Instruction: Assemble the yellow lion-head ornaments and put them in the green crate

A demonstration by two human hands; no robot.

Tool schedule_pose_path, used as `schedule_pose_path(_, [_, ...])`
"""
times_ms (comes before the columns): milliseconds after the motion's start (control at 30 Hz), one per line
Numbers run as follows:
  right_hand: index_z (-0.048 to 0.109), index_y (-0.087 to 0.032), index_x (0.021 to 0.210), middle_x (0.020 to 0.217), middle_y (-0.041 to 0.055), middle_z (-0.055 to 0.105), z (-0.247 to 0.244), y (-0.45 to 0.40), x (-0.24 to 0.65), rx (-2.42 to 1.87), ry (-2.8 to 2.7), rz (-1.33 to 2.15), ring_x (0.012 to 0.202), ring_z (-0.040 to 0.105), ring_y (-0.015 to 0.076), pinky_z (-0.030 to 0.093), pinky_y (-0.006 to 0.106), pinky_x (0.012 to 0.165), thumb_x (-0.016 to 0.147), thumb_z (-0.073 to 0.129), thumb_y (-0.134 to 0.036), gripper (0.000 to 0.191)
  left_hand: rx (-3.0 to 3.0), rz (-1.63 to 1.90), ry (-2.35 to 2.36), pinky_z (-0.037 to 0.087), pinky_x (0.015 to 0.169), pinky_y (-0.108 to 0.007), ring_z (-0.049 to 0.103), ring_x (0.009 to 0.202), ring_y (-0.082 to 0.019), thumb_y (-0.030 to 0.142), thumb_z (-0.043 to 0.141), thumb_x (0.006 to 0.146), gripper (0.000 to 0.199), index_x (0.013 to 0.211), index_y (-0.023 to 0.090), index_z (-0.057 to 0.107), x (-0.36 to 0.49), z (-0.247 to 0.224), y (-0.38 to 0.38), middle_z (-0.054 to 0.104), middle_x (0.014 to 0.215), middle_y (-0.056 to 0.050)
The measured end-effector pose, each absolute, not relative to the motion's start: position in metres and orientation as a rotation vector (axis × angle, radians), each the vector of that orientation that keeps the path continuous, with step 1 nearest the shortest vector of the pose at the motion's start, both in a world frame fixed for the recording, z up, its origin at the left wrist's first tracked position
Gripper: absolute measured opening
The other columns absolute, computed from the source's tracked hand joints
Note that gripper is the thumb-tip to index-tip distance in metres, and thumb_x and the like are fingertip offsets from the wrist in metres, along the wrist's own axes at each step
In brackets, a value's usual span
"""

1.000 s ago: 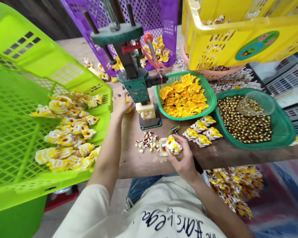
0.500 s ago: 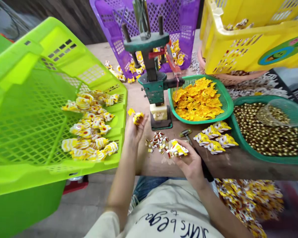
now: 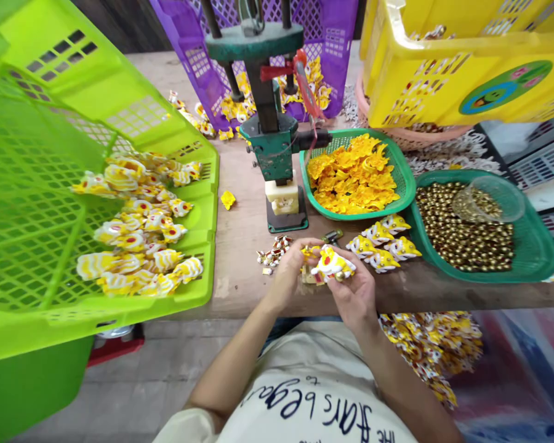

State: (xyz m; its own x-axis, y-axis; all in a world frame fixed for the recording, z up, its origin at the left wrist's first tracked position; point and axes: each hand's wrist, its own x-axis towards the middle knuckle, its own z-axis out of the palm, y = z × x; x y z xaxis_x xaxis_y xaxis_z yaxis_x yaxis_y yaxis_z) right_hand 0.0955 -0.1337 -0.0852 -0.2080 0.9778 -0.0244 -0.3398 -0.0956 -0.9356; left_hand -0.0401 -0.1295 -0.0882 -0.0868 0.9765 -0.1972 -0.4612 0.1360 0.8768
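Observation:
My right hand (image 3: 357,296) is closed around a white and yellow plastic figure (image 3: 333,263) with a red spot and a gold bead at its lower edge. My left hand (image 3: 287,274) pinches a small yellow plastic piece (image 3: 310,251) right beside the figure; whether the two touch I cannot tell. Under and left of my hands lie small red, white and gold parts (image 3: 274,251). A hammer (image 3: 333,237) lies just behind the figure, its handle hidden by my right hand. One loose yellow piece (image 3: 228,199) rests farther left on the table.
A green hand press (image 3: 272,154) stands behind my hands. Green baskets hold yellow pieces (image 3: 353,175) and gold beads (image 3: 466,240). Several finished-looking figures (image 3: 383,243) sit at right. A tilted lime crate (image 3: 203,221) with figures borders the left; purple (image 3: 337,55) and yellow crates (image 3: 425,86) stand behind.
My left hand has moved right from beside the press, bringing its yellow piece to the figure in my right hand. The right hand keeps its figure. The camera view has shifted slightly.

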Motion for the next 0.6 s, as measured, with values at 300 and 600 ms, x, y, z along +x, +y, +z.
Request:
schedule_pose_path(300, [0.057,-0.025,0.134,0.121,0.0109,0.059,-0.084,-0.135,0.117,-1.07,-1.79,0.896,0.114,0.061,0.0233,0.055,0.038,0.097,0.085,0.069,-0.02,0.051,0.269,1.323,1.045,0.049,0.062,-0.023,0.064,0.064,-0.013,0.059,0.064,0.082,0.048,0.096,0.014,0.071,-0.026,-0.087,-0.12,0.069,0.074,-0.003])
schedule_pose_path(600, [0.049,-0.026,0.142,0.102,0.0073,0.057,-0.084,-0.138,0.113,-1.068,-1.985,0.646,0.095,0.062,0.019,0.056,0.032,0.085,0.086,0.059,-0.007,0.06,0.368,1.249,0.989,0.049,0.066,-0.024,0.062,0.074,-0.015,0.061,0.064,0.08,0.051,0.104,0.017,0.069,-0.02,-0.094,-0.127,0.068,0.085,-0.003])
